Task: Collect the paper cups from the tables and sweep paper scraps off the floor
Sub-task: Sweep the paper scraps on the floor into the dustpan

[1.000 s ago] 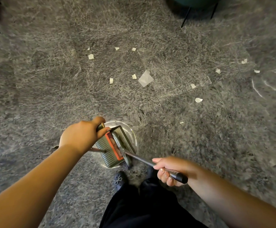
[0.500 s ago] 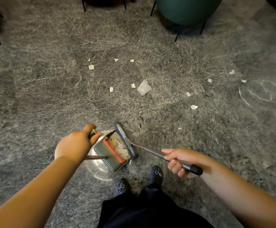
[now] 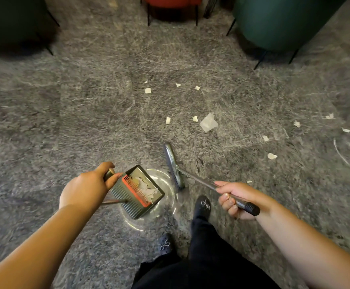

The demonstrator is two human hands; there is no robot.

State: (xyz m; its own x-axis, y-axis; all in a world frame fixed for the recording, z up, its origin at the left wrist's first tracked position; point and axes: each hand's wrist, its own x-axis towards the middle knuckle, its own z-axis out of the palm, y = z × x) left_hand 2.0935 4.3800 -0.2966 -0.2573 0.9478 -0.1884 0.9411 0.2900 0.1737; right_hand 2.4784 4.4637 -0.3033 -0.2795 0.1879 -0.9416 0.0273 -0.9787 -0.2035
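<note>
Sweeping in progress; scraps remain at centre and right of frame.

My left hand grips the dustpan, apparently holding paper already; my right hand is wrapped round the broom handle. Scraps lie well ahead: I advise short strokes drawn toward a lowered pan.
</note>
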